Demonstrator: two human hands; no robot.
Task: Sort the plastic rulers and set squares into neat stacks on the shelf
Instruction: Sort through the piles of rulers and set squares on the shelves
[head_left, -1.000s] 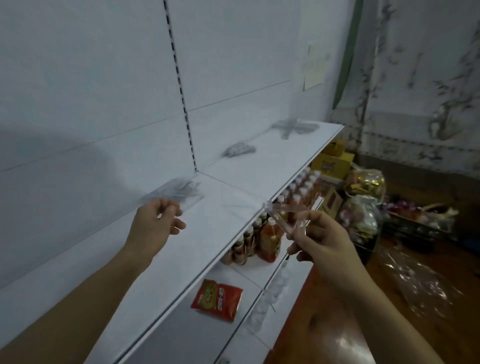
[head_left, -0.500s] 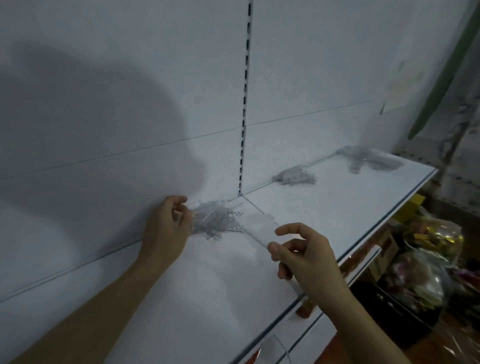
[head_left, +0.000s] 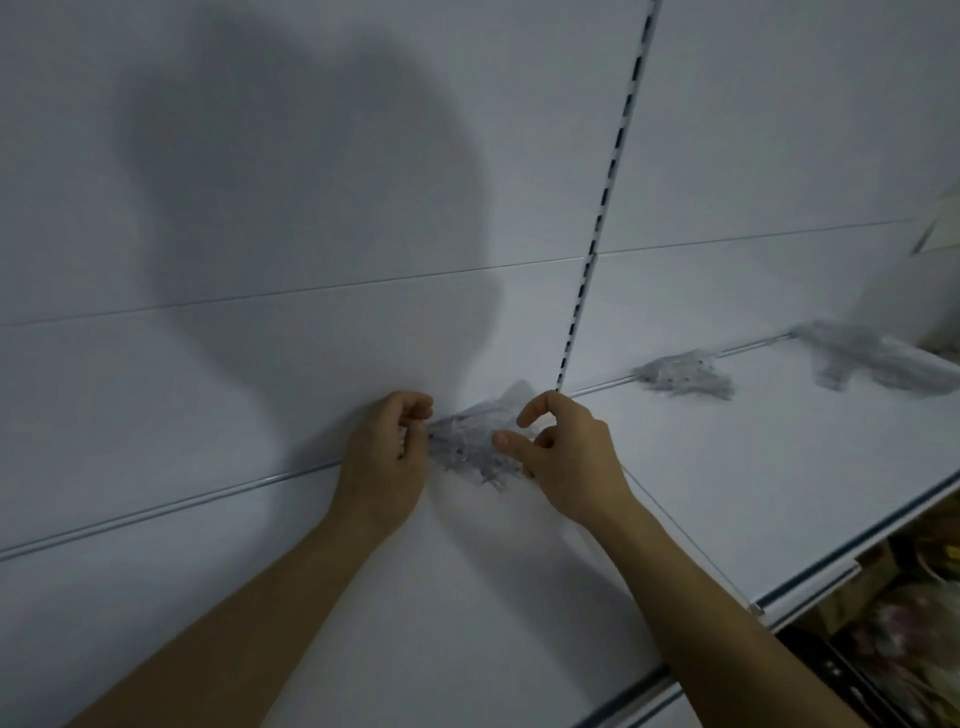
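Stacking step: left hand (head_left: 387, 457) and right hand (head_left: 566, 457), fingers curled, are gripping set-square pile (head_left: 470, 447) at shelf (head_left: 727, 467) back edge; squaring edges likely following.

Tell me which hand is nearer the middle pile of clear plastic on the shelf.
Right. The right hand is on the near pile, closer to the middle pile; the left hand sits on the near pile's far side.

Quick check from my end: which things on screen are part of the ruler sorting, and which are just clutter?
Part of the job:
- pile between the hands
- middle pile
- far pile
- shelf
- left hand, right hand

Just lying about:
- paper note on the wall
- goods below the shelf
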